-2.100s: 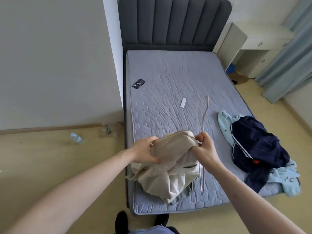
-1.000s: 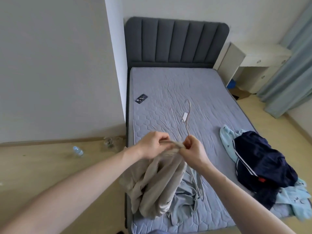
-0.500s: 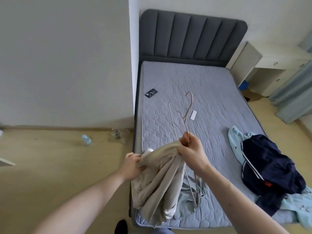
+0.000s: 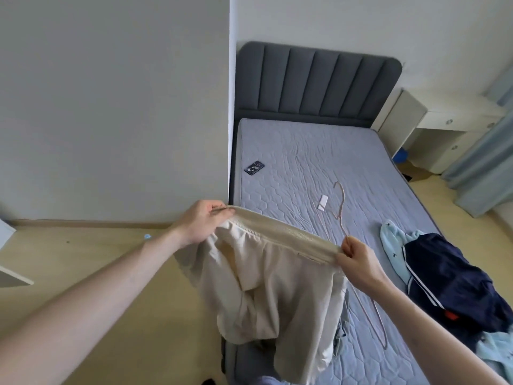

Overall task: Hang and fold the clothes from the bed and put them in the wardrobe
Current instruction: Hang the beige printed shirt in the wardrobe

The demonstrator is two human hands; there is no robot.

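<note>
Two hands, both gripping beige trousers (image 4: 266, 276) by the ribbed waistband, stretched taut between them. Left hand (image 4: 204, 222): fingers curled over waistband's left end, raised above bed's left edge. Right hand (image 4: 358, 259): pinching waistband's right end together with wire hanger (image 4: 344, 218), hook pointing toward headboard (image 4: 316, 81), lower loop trailing past the wrist over mattress (image 4: 319, 157). Trouser legs hanging loose over bed's near-left corner. Grey-blue cloth (image 4: 340, 333) partly hidden behind trousers. Navy garment (image 4: 449, 276) heaped on light blue garment (image 4: 394, 240), mattress right side. Phone (image 4: 254, 168) near mattress left edge. White tag (image 4: 322, 202) at mid-mattress, just beside hanger hook. Cabinet (image 4: 433, 126) and curtain (image 4: 488, 159), far right.
</note>
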